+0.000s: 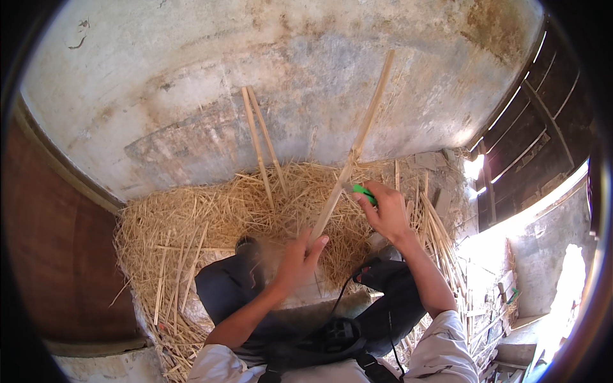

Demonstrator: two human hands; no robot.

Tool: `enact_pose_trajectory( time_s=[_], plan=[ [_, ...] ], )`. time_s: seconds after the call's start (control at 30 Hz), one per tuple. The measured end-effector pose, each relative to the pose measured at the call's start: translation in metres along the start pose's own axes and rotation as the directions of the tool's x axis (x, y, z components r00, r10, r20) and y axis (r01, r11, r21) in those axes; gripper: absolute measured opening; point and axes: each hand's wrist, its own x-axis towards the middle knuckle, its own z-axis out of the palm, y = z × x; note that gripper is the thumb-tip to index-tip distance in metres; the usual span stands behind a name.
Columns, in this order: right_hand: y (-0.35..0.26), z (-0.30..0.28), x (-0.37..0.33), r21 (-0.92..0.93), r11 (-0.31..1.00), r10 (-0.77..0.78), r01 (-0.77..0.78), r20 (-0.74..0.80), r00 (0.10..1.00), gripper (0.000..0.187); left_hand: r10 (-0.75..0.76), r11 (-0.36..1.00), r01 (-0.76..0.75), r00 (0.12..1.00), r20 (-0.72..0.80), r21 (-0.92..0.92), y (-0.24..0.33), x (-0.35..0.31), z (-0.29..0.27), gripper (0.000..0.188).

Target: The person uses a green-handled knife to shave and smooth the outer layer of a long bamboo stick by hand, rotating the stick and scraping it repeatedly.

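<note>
A long, pale split-bamboo strip [359, 137] slants up and away from me, its far end up against the wall. My left hand [297, 263] is closed round the strip's near end, slightly blurred. In my right hand [387, 210] is a small green-handled tool [365, 193], held in closed fingers. The tool's grey tip meets or nearly touches the strip's right side about midway along; I cannot make out its exact kind. Both hands are above the gap between my bent, dark-trousered knees [391, 306].
Loose straw and shavings [185, 220] cover the floor around my feet. Two more strips [257, 143] lean on the stained plaster wall [306, 70]. Several strips [440, 230] lie at right. A brown panel [60, 255] stands left; dark boards [536, 121] stand right.
</note>
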Motion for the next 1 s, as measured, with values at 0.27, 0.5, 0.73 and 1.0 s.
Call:
enact_pose_trajectory(
  time_s=[0.27, 0.5, 0.73, 1.0],
  plan=[
    [-0.018, 0.033, -0.025, -0.002, 0.983, -0.181, 0.182, 0.122, 0.976, 0.027, 0.132, 0.991, -0.131, 0.986, -0.098, 0.015, -0.006, 0.006, 0.001, 0.031],
    [-0.005, 0.022, -0.008, -0.087, 0.994, -0.07, 0.069, -0.008, 0.998, 0.029, 0.026, 0.997, -0.02, 0.997, -0.075, 0.077, 0.003, 0.001, -0.003, 0.03],
    [0.009, 0.01, 0.003, -0.109, 0.993, -0.05, 0.034, -0.148, 0.988, 0.029, 0.05, 0.993, -0.041, 0.995, -0.086, 0.108, 0.005, -0.002, 0.002, 0.033],
    [0.019, -0.01, 0.012, -0.142, 0.989, 0.035, -0.049, -0.099, 0.994, 0.027, 0.14, 0.983, -0.13, 0.988, -0.068, 0.13, 0.001, -0.004, 0.006, 0.033]
  ],
)
